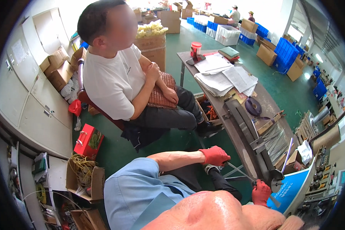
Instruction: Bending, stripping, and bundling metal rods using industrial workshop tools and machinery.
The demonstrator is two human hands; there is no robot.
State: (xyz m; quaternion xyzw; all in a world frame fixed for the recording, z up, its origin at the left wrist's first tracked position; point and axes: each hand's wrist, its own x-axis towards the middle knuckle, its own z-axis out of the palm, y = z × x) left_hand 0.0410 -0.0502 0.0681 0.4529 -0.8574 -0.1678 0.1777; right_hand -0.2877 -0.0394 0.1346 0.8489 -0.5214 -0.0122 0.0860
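My left hand (215,155), in a red glove, is closed in a fist round one end of a thin metal bar (239,170). The bar slants down to the right to my right hand (261,192), also red-gloved and closed on it beside the table's near end. A dark piece shows at the right hand's fingers, and a grey flat tip sticks out below that hand; I cannot tell if it belongs to the bar. Just above the right hand, a long dark metal fixture (246,128) with a round end lies along the table (270,101).
Papers (226,74), a purple tape roll (253,106) and a red cup (196,48) lie on the table. A person in a white shirt (111,82) sits across to the left. A red toolbox (89,142) and an open carton (97,180) stand on the floor. Machine controls (321,168) are at right.
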